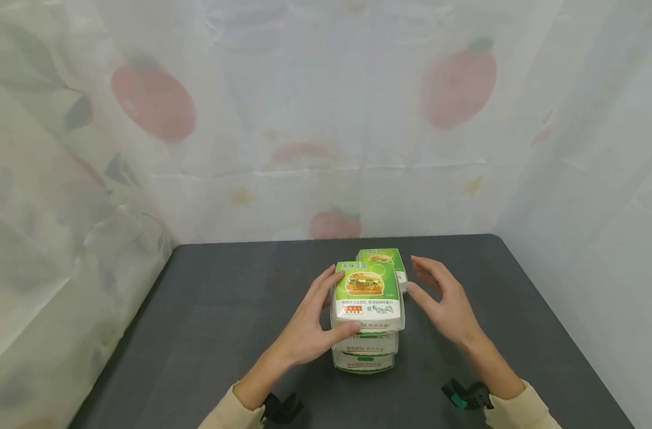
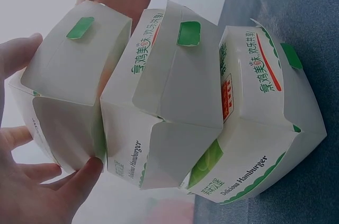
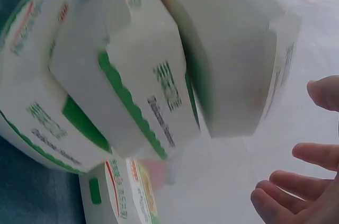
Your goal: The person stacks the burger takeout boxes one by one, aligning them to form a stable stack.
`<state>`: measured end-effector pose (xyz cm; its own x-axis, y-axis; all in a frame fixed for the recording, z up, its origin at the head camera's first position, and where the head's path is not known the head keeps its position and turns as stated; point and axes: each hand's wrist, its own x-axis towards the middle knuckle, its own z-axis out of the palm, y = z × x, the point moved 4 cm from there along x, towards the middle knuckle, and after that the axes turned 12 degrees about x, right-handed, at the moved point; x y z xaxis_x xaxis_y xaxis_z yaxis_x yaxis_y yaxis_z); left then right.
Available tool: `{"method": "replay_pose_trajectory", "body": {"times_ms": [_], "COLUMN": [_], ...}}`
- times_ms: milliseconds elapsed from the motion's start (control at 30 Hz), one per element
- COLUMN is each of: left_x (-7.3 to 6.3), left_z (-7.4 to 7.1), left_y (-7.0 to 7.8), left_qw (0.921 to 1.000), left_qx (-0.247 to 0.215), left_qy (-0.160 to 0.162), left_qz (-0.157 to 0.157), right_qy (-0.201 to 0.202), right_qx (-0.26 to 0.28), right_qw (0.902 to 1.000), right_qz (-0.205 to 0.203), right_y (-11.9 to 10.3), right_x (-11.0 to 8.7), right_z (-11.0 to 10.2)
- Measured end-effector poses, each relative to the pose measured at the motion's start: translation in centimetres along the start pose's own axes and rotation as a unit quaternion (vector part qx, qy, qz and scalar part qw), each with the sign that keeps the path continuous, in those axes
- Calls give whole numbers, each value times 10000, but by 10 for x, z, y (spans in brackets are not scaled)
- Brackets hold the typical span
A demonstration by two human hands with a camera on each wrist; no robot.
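Three white and green hamburger boxes stand stacked near the table's middle. My left hand holds the top box, thumb on the near side and fingers along its left and far side. In the left wrist view that top box sits on the middle box, above the bottom box. A fourth box stands behind the stack, partly hidden by it. To the right, my right hand hovers with fingers spread and loosely bent; the right wrist view shows its fingertips apart from the stack.
The boxes stand on a dark grey table. A pale curtain with fruit prints hangs along the back and sides. Dark bands sit at both wrists, by cream sleeves.
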<state>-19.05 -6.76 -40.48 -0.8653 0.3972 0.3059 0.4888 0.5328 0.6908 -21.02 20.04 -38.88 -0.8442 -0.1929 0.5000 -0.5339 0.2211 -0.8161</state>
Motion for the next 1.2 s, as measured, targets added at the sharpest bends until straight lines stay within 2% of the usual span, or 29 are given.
{"method": "replay_pose_trajectory", "body": {"times_ms": [267, 633, 967, 1200], "left_x": [-2, 1, 1, 1], "left_z": [-1, -1, -2, 0], "left_y": [1, 3, 4, 3], "left_qw": [10000, 10000, 10000, 10000], "left_qx": [-8, 60, 24, -15], "left_qy": [23, 0, -52, -86], "left_qz": [-32, -15, -35, -21], "right_qy": [93, -67, -485, -785], "right_qx": [-594, -1098, -1107, -625], "right_qw": [9980, 9875, 9719, 9742], "right_qz": [186, 1125, 2020, 2023], "right_y": [26, 84, 133, 146], "right_x": [24, 39, 38, 33], "right_z": [0, 9, 17, 24]}}
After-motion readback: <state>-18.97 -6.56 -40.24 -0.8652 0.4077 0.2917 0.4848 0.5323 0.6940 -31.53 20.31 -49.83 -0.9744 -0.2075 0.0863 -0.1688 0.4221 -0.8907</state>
